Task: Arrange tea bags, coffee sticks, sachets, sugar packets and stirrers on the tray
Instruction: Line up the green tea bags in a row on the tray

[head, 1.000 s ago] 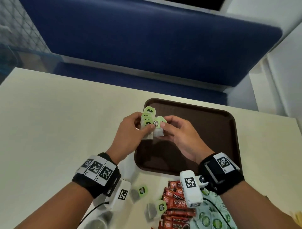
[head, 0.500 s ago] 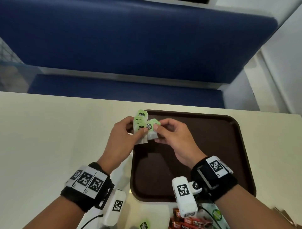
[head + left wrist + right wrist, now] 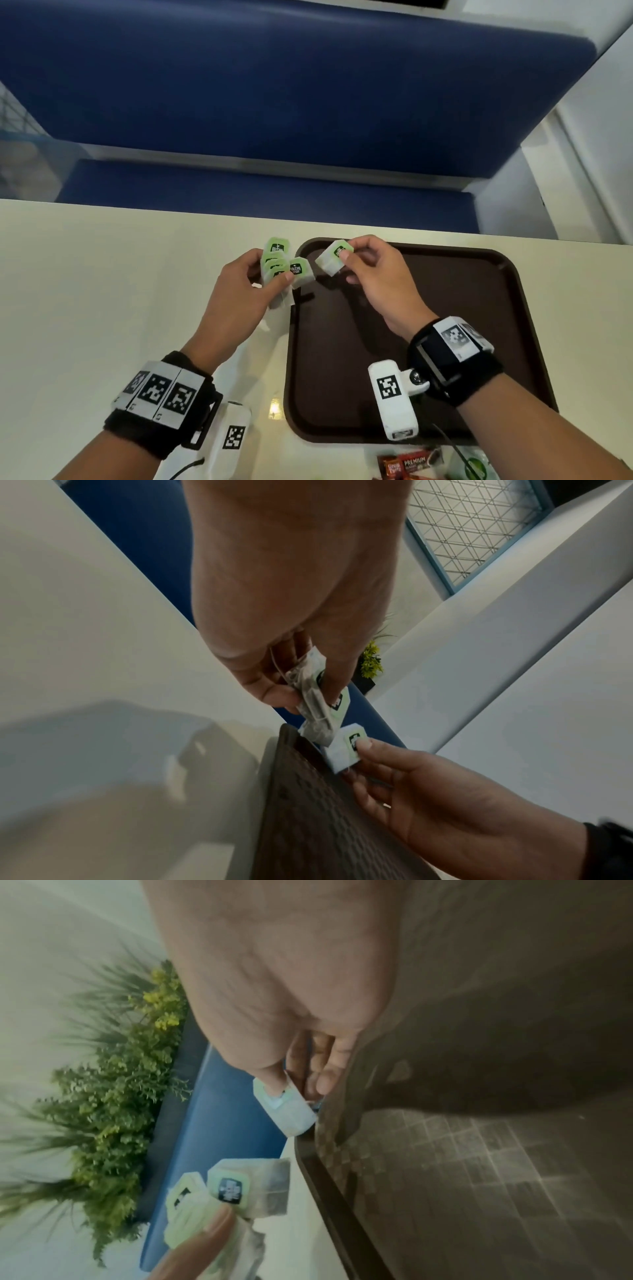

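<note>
1. Packets lie nearest, at the table's (image 3: 102, 291) front edge: red coffee sticks (image 3: 407, 464) and a green-printed sachet (image 3: 474, 466), off the tray.
2. Beyond them, the brown tray (image 3: 534, 308) shows nothing lying on it, so I judge the arranging barely begun.
3. The left hand (image 3: 239, 298) hovers over the table just beside the tray's left rim, its fingers (image 3: 286, 278) pinching a fanned bunch of tea bags (image 3: 275, 265).
4. The right hand (image 3: 380, 277) is above the tray's far left corner, thumb and forefinger pinching a single tea bag (image 3: 331, 257) clear of the bunch.
5. Left to do: place every tea bag, then the sticks, sachets, sugar and stirrers, the last two unseen here.
</note>
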A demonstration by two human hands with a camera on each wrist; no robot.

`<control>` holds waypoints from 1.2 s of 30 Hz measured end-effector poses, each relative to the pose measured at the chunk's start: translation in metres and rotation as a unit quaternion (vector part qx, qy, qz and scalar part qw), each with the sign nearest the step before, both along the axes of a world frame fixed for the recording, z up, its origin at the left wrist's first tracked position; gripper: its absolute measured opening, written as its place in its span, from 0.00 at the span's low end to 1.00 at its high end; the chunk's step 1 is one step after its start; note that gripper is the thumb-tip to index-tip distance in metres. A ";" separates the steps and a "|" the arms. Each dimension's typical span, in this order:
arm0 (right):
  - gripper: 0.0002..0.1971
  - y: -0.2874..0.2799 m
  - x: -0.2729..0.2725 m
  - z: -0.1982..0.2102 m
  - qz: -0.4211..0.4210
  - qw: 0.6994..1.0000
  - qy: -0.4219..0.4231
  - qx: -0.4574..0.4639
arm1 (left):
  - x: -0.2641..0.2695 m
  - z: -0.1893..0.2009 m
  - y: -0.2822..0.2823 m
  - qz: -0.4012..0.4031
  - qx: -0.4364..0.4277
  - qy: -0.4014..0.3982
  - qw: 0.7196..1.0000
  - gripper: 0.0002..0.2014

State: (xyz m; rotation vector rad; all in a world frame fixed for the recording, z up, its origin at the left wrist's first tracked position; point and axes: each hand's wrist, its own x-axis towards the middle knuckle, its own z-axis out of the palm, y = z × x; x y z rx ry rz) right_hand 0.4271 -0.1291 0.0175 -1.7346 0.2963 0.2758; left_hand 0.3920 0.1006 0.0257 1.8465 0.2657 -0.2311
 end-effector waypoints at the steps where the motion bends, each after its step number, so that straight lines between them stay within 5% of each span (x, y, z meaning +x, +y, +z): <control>1: 0.03 0.001 0.005 -0.004 0.012 0.999 -0.016 -0.041 | 0.001 0.000 0.003 0.004 -0.006 0.001 1.000 0.12; 13: 0.03 0.021 0.052 -0.018 0.179 0.936 -0.112 -0.280 | 0.006 -0.004 0.019 0.006 -0.011 -0.004 1.000 0.09; 36: 0.10 0.027 0.058 -0.028 0.188 0.934 -0.141 -0.269 | 0.014 -0.011 0.015 0.008 0.013 0.004 1.000 0.11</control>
